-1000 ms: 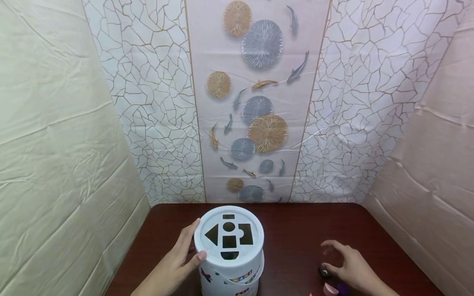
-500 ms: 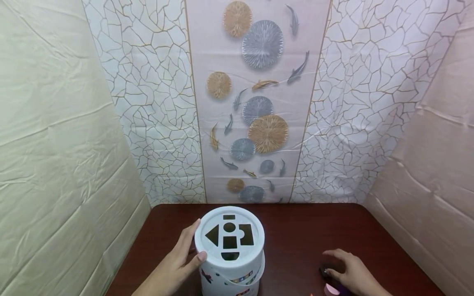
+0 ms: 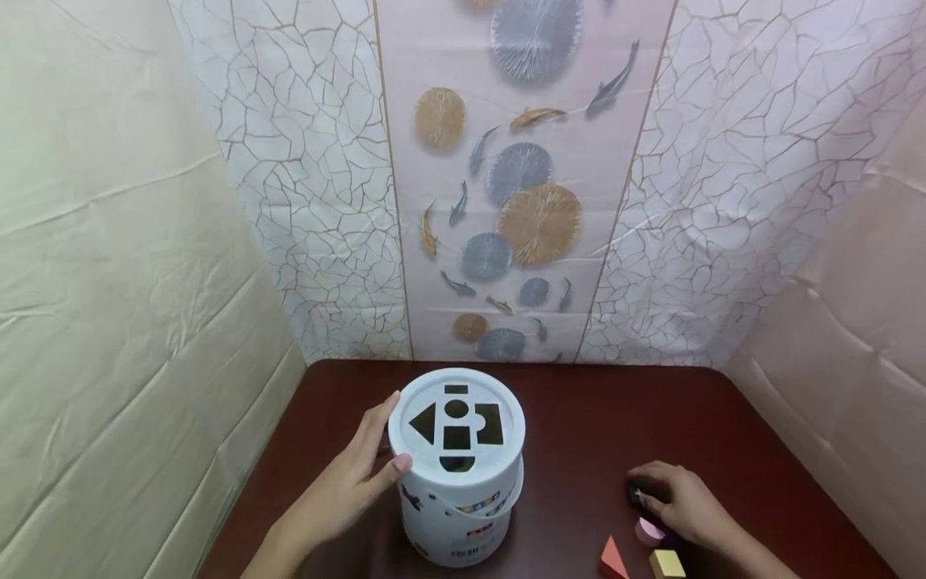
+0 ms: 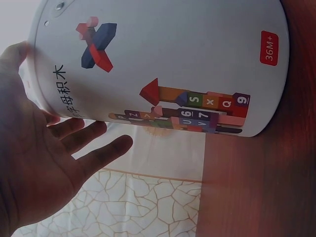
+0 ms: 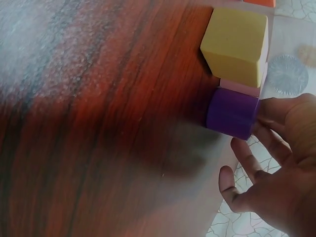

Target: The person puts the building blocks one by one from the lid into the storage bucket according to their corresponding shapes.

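Note:
A white shape-sorter bucket [image 3: 456,523] stands upright on the table, its lid [image 3: 423,470] cut with several shaped holes. My left hand [image 3: 350,482] steadies it from the left, thumb on the near side of the lid's edge and fingers at the far side; in the left wrist view these fingers [image 4: 106,153] are spread and nearly straight. Over on the right, my right hand [image 3: 687,503] pinches a small black block [image 3: 636,494] with a white mark between thumb and fingers. A purple block [image 5: 232,113] lies beside this hand and hides the black one in the right wrist view.
Near the right hand lie a pink half-round block [image 3: 649,531], a yellow block [image 3: 667,564] and an orange-red triangular block [image 3: 612,558]. The bucket's handle [image 3: 519,490] hangs at its right side. Patterned cloth [image 3: 340,241] walls in the dark red table [image 3: 571,426].
The head view has tipped downward, showing more of the table and blocks. My right hand has lowered and its fingers have closed around the black block. The left hand stays at the bucket.

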Demonstrator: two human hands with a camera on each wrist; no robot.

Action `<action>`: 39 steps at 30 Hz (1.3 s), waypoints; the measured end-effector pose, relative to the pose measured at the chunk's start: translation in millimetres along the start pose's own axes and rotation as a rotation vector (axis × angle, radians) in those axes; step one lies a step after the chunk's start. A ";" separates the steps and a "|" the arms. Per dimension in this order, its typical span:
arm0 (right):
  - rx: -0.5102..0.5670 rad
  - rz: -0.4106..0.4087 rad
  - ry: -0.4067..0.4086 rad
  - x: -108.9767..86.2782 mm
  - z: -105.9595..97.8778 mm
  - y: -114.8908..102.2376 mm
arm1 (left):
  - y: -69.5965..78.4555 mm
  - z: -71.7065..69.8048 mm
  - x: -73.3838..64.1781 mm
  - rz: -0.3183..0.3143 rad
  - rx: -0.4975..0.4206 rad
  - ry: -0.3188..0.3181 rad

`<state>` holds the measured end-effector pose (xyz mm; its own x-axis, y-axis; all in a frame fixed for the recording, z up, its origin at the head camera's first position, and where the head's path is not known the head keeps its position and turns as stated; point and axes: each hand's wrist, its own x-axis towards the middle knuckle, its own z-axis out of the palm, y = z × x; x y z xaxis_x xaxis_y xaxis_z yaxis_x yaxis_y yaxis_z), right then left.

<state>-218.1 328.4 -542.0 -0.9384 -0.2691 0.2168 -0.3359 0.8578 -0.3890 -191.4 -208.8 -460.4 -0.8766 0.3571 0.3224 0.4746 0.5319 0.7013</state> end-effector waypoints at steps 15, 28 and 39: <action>0.012 0.024 -0.027 3.3 -3.6 1.1 | 4.1 -2.8 4.8 0.002 -0.013 -0.005; -0.008 0.024 0.023 3.0 -16.1 -14.5 | 3.3 -1.7 0.3 0.002 0.036 0.007; -0.038 -0.149 0.187 7.3 -29.0 -33.6 | 3.6 -1.8 -0.1 0.019 0.061 0.024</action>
<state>-211.3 310.3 -501.4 -0.8458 -0.3114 0.4332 -0.4632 0.8314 -0.3069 -189.8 -208.3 -456.7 -0.8687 0.3495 0.3510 0.4945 0.5710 0.6553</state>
